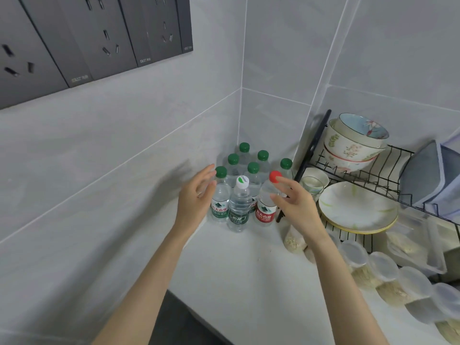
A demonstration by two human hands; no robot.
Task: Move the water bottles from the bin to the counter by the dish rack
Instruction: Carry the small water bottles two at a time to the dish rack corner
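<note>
The water bottles (240, 202) stand in the back corner of the bench (236, 270), just beside the dish rack (388, 170). My left hand (194, 197) and right hand (298, 207) hover by them, each grip open and holding nothing. I think most is done (I cannot see the bin).

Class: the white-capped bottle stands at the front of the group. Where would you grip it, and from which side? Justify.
Probably the ribbed body of the white-capped bottle, coming from the front over the counter. It stands upright, foremost in the group, so its near face is free, while a green-capped bottle and a red-capped bottle crowd its sides.
</note>
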